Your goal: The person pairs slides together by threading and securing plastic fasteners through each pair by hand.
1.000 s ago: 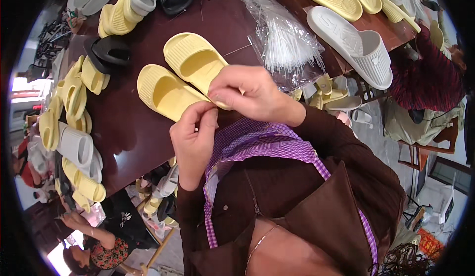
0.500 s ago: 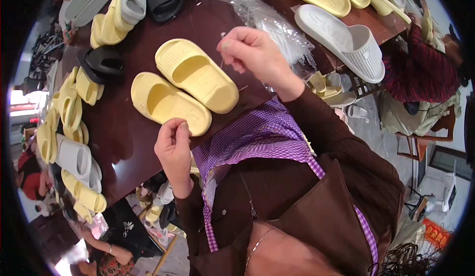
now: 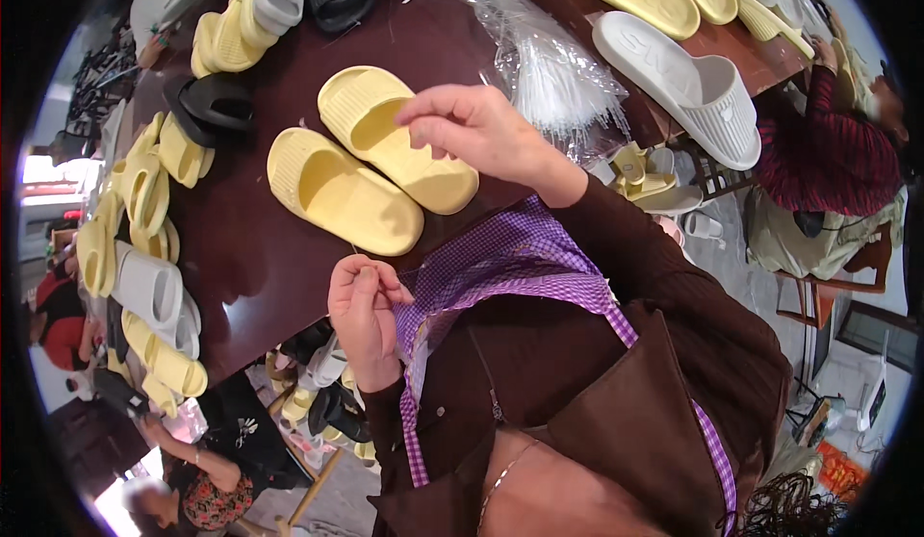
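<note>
A pair of yellow slide slippers lies side by side on the dark red table, toes toward me. Above the right slipper [image 3: 438, 177] hovers my right hand [image 3: 486, 133], fingers curled and the thumb close to the index finger; anything between them is too small to make out. My left hand [image 3: 364, 314] is just below the toe of the left slipper [image 3: 371, 217], at the table's near edge. Its thumb and fingers are pinched together. A fine, thin strand seems to stick up from the fingertips, too faint to name.
A plastic bag [image 3: 553, 65] of thin white strands lies beyond my right hand. Right of it rests a grey slipper [image 3: 679, 85]. Black slippers [image 3: 214, 109] and more yellow and grey ones line the table's left side. A co-worker in a striped top [image 3: 818, 157] sits at right.
My right hand has moved left and down, over the right slipper. My left hand has drawn back from the left slipper's toe toward me. The whole view has shifted slightly.
</note>
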The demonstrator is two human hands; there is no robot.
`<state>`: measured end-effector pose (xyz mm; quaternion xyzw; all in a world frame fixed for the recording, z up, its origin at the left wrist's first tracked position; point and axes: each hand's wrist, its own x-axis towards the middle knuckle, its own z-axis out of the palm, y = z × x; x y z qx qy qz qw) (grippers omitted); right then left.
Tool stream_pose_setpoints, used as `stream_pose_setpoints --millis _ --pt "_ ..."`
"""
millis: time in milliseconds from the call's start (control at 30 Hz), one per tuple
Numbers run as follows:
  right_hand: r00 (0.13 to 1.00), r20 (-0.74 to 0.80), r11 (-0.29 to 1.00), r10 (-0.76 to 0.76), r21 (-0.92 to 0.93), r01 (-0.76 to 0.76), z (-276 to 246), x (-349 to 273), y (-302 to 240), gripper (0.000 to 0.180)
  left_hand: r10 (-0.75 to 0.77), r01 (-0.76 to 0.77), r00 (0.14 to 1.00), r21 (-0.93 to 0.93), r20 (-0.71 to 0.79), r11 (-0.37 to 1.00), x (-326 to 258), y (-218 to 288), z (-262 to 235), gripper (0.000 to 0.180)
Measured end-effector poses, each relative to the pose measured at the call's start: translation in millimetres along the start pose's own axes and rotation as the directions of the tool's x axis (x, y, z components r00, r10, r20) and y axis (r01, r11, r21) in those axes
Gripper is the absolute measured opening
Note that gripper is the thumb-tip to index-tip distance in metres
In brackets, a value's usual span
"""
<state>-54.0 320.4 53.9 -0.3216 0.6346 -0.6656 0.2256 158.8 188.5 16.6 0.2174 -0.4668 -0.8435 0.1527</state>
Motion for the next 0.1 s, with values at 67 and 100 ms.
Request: stream_pose_setpoints --millis 67,100 --pt "0.971 0.062 0.959 -0.231 -0.156 0.238 5.6 -6.5 4.8 0.020 -0.024 0.024 1.000 0.018 -0.002 1.000 -3.3 -1.8 -4.2 0.011" --pt "0.935 0.104 0.908 -0.339 -0.225 0.354 9.3 -10.1 7.8 0.021 -0.036 0.036 0.999 0.027 -0.002 0.999 -4.6 -1.7 -6.5 0.011"
